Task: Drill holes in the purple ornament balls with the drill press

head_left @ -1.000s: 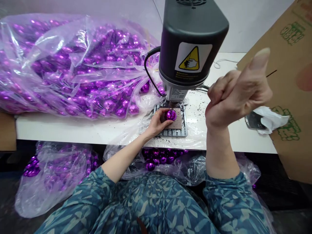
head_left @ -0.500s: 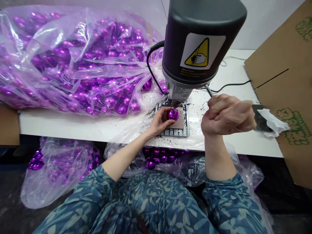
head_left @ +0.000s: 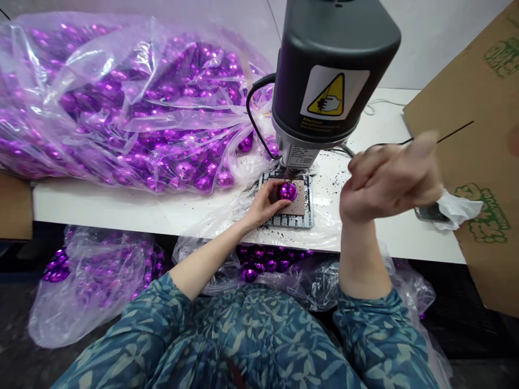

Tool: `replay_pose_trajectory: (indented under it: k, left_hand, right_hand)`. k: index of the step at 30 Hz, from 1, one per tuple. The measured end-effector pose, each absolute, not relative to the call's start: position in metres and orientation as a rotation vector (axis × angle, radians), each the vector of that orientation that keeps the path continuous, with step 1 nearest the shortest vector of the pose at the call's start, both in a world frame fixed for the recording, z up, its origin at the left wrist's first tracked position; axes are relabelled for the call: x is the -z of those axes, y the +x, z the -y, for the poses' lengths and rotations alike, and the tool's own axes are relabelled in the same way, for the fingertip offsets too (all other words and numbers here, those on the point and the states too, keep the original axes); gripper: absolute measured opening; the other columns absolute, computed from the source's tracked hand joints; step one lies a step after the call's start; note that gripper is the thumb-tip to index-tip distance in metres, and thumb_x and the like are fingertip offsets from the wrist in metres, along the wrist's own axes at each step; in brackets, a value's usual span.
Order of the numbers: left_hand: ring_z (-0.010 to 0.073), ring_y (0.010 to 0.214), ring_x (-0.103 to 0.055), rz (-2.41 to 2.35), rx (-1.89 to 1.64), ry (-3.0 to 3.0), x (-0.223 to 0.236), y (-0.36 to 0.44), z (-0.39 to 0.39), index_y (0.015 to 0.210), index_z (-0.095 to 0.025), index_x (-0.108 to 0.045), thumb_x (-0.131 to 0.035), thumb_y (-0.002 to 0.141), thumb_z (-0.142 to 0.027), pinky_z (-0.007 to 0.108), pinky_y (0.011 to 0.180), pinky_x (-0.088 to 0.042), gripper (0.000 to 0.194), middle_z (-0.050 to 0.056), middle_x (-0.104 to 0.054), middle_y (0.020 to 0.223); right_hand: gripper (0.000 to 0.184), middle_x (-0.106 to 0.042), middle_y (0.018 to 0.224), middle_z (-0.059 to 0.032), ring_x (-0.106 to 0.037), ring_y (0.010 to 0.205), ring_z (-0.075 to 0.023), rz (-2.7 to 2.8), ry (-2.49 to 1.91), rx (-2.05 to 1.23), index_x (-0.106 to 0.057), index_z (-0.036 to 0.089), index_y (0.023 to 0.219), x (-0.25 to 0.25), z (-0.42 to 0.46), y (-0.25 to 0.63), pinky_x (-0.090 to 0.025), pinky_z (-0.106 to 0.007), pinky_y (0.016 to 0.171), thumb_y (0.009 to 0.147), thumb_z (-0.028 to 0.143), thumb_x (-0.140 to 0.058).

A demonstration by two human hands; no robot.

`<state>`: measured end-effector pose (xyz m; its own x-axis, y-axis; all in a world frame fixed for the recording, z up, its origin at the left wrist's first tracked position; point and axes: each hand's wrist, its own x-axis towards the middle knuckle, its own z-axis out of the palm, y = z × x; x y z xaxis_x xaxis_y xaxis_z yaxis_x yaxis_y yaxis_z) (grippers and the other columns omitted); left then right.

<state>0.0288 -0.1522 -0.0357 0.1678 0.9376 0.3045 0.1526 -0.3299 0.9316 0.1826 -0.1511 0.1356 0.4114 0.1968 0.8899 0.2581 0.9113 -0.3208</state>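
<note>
My left hand pinches a shiny purple ball ornament between thumb and fingers. The ball rests on a brown square board on the slotted metal base plate, directly beneath the chuck of a black bench drill press. Right of the drill head, my right hand is closed around the drill press lever; only the metal rod near the head shows, and the grip end is hidden in my fingers.
A large clear bag of purple balls fills the table's left. More balls lie in an opened bag at my lap, and another bag hangs lower left. A phone with tissue lies by a cardboard box. Dark shavings speckle the white table.
My right hand has dropped with the lever, then risen part of the way again. My left hand has kept the ball in place on the board. The view has shifted slightly.
</note>
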Motion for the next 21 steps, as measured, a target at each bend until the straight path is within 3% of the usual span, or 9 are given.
replay_pose_trajectory:
  k: [4,6,10,13,15,18,21]
  left_hand:
    - [0.0272,0.111,-0.067,-1.183,-1.302,1.617,0.023,0.029,0.17,0.12,-0.021,-0.062,-0.085,0.082,-0.038,0.045,0.099,-0.054,0.047,0.01,-0.07,0.119]
    - [0.0261,0.103,-0.067,-1.234,-1.291,1.718,0.016,0.022,0.194,0.115,-0.021,-0.062,-0.084,0.083,-0.039,0.044,0.092,-0.055,0.043,0.009,-0.07,0.112]
    - [0.0245,0.089,-0.064,-1.008,-0.912,2.151,0.011,-0.004,0.258,0.106,-0.023,-0.064,-0.079,0.086,-0.045,0.04,0.081,-0.054,0.034,0.007,-0.07,0.095]
    - [0.0275,0.088,-0.064,-0.893,-0.608,2.354,0.013,-0.025,0.285,0.11,-0.022,-0.067,-0.08,0.083,-0.059,0.042,0.077,-0.053,0.047,0.008,-0.07,0.095]
    - [0.0289,0.092,-0.066,-0.847,-0.612,2.362,0.011,-0.036,0.278,0.115,-0.023,-0.067,-0.077,0.086,-0.061,0.043,0.079,-0.056,0.049,0.009,-0.072,0.099]
    - [0.0289,0.103,-0.068,-0.947,-0.877,2.248,0.002,-0.046,0.219,0.118,-0.025,-0.066,-0.058,0.103,-0.041,0.047,0.09,-0.058,0.023,0.01,-0.073,0.108]
    - [0.0323,0.106,-0.067,-1.219,-1.013,2.165,-0.007,-0.048,0.124,0.109,-0.02,-0.068,-0.054,0.099,-0.023,0.054,0.1,-0.054,0.017,0.014,-0.071,0.109]
  right_hand:
    - [0.063,-0.022,0.043,0.0059,-0.029,0.035,-0.0031,1.101,-0.536,-0.136,-0.032,0.019,0.052,-0.181,0.139,0.179,-0.019,-0.029,0.043,0.085,0.065,-0.061]
    - [0.065,-0.02,0.043,0.0065,-0.027,0.035,-0.003,1.127,-0.556,-0.172,-0.031,0.02,0.052,-0.189,0.132,0.18,-0.017,-0.028,0.043,0.077,0.071,-0.063]
    - [0.059,-0.017,0.043,0.0061,-0.029,0.037,-0.0024,1.123,-0.534,-0.18,-0.036,0.018,0.051,-0.188,0.13,0.182,-0.022,-0.026,0.045,0.079,0.06,-0.067]
    - [0.052,-0.023,0.044,0.0049,-0.033,0.039,-0.0017,1.134,-0.521,-0.201,-0.04,0.018,0.051,-0.185,0.135,0.182,-0.025,-0.026,0.047,0.088,0.045,-0.064]
    - [0.05,-0.025,0.044,0.0048,-0.033,0.039,-0.002,1.145,-0.504,-0.207,-0.041,0.018,0.051,-0.185,0.137,0.182,-0.023,-0.028,0.046,0.094,0.036,-0.059]
    - [0.049,-0.026,0.043,0.0054,-0.035,0.038,-0.0017,1.138,-0.496,-0.206,-0.039,0.018,0.052,-0.186,0.137,0.183,-0.021,-0.028,0.046,0.096,0.029,-0.056]
    - [0.05,-0.028,0.041,0.0058,-0.035,0.038,-0.001,1.149,-0.509,-0.206,-0.038,0.017,0.051,-0.186,0.137,0.184,-0.022,-0.027,0.046,0.097,0.028,-0.056]
